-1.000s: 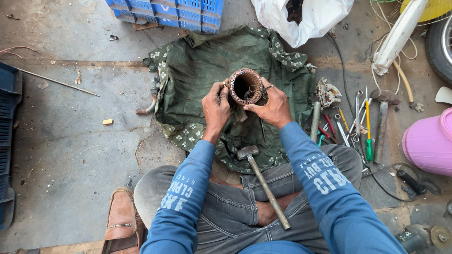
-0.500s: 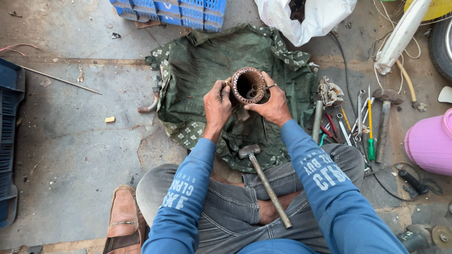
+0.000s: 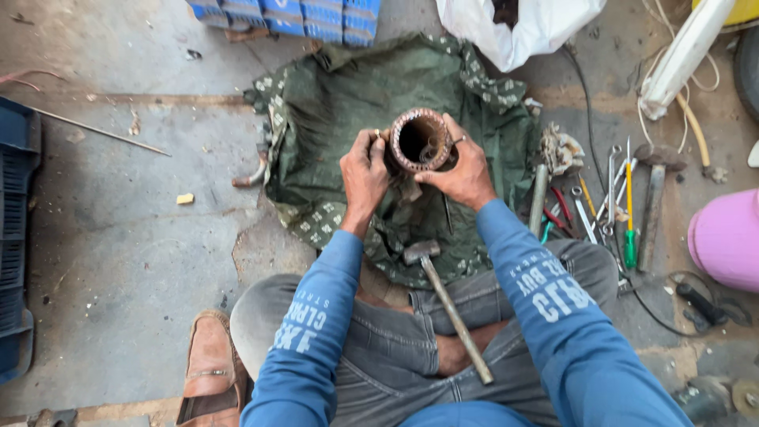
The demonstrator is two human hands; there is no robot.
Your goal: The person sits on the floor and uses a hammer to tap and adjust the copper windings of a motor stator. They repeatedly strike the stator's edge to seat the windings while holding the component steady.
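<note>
1. Held upright at centre frame: a hollow metal cylinder [image 3: 420,141] with copper-coloured windings around its rim, open end facing the camera, over a green cloth [image 3: 332,119] spread on the concrete floor.
2. Left hand [image 3: 365,175] wrapped around the cylinder's left side, fingers curled tight on its wall; right hand [image 3: 462,170] clasped on the right side, thumb across the rim.
3. Progress, judging by the layout: windings in place around the rim, bore looking mostly hollow, no loose wire seen on the cloth; seemingly early or mid-work, with the windings intact.
4. Hammer [image 3: 447,304] lying untouched below the hands, head near the cloth's lower edge, handle across the lap.
5. Tools [image 3: 609,205] spread right of centre: wrenches, screwdrivers, a second hammer, just beside the cloth's right edge.
6. Open room: bare concrete at left and lower left, well clear of the hands.
7. Tight edges: blue crate [image 3: 292,14] at top, white bag [image 3: 522,28] at upper right, pink tub [image 3: 727,237] at far right, dark blue tray [image 3: 16,237] along the left border.
</note>
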